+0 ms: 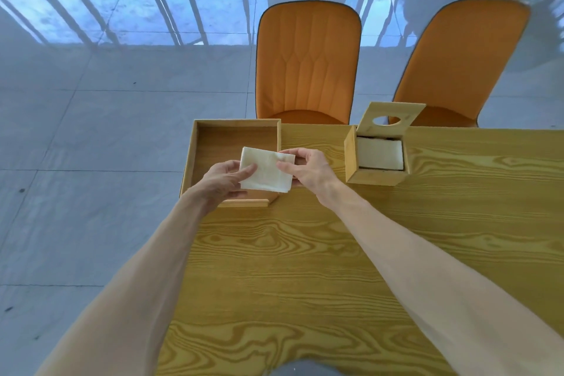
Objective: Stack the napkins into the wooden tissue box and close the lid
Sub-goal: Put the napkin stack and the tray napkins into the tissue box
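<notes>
— Between both hands: one napkin [266, 170], pinched by left hand [224, 181] and right hand [306, 168], above the tray [195, 159].
— Right of them: wooden tissue box [376, 175], lid [390, 117] open, nearly full.
— Risk: napkin may unfold, jamming the lid.

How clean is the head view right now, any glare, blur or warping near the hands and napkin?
Head view: strong window glare on the floor, none on the table; wide-angle bending stretches the forearms and chairs; the left hand, right hand, napkin and tissue box look sharp and evenly lit.
</notes>
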